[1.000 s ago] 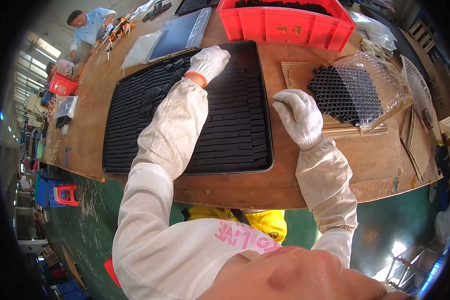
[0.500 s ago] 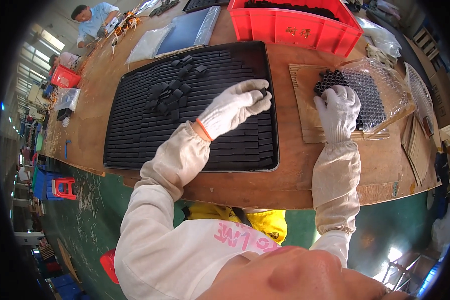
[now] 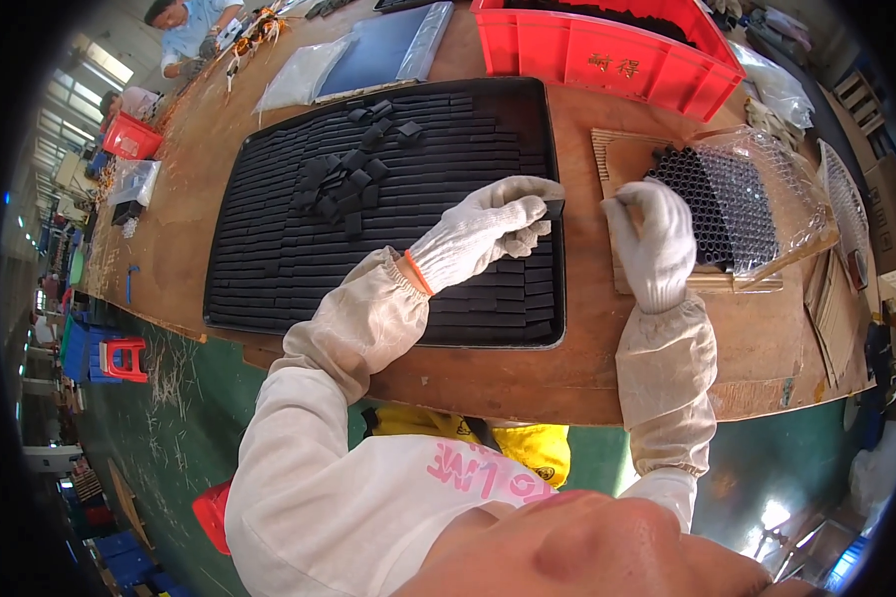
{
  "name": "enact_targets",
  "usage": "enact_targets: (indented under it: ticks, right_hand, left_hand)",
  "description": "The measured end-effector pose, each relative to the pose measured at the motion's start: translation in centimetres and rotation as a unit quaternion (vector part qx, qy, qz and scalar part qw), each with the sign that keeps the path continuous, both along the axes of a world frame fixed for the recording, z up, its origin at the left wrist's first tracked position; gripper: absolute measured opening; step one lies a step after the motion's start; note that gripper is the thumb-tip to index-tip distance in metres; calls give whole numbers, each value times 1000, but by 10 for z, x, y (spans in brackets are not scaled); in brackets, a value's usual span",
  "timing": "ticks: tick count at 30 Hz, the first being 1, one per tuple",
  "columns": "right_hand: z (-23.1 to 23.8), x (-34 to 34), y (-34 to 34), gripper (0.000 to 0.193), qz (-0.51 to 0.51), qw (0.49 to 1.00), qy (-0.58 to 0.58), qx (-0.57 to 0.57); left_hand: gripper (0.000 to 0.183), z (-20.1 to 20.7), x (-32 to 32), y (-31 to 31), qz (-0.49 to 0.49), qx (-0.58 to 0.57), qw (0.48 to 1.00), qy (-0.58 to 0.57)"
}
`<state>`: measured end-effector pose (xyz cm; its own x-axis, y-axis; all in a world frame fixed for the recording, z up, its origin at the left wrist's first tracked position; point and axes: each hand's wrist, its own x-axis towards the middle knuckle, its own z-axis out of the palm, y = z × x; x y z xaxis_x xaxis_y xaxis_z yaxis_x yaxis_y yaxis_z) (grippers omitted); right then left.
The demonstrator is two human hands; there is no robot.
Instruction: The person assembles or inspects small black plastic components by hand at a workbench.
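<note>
My left hand (image 3: 490, 221), in a white knit glove, is closed on a small black block (image 3: 556, 210) over the right rim of a black tray (image 3: 560, 298). Rows of similar black blocks fill the tray, and a loose pile of blocks (image 3: 343, 187) lies on top of them. My right hand (image 3: 659, 249), also gloved, is held with thumb and fingers pressed together between the tray and a pack of small dark tubes (image 3: 712, 204). Whatever those fingertips hold, if anything, is too small to make out. The tubes stand close together on a cardboard sheet (image 3: 604, 159).
Clear plastic wrap (image 3: 791, 199) covers part of the tubes. Behind stands a red crate (image 3: 607, 55) with black pieces inside. Flat plastic-wrapped sheets (image 3: 378, 50) lie past the tray. Flat cardboard (image 3: 834, 308) is at the right. Another person (image 3: 191, 35) works at the far left.
My right hand has come off the tubes and moved left and nearer to me, toward the tray. My left hand, still with the block, has shifted slightly right and nearer to me.
</note>
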<state>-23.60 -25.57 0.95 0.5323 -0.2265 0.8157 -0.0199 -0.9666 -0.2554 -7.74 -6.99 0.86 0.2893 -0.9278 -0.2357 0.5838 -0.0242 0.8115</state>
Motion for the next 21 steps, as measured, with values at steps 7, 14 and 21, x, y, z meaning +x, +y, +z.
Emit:
enact_targets:
  ticks: [7, 14, 21]
  right_hand:
    - [-5, 7, 19, 44, 131, 989, 13, -74]
    - [-3, 6, 17, 43, 132, 986, 5, -102]
    - [-5, 2, 28, 32, 75, 994, -8, 85]
  left_hand:
    - [35, 10, -11, 2, -44, 37, 987, -152]
    - [38, 8, -11, -1, -49, 57, 970, -229]
    - [33, 8, -9, 1, -34, 32, 983, -180]
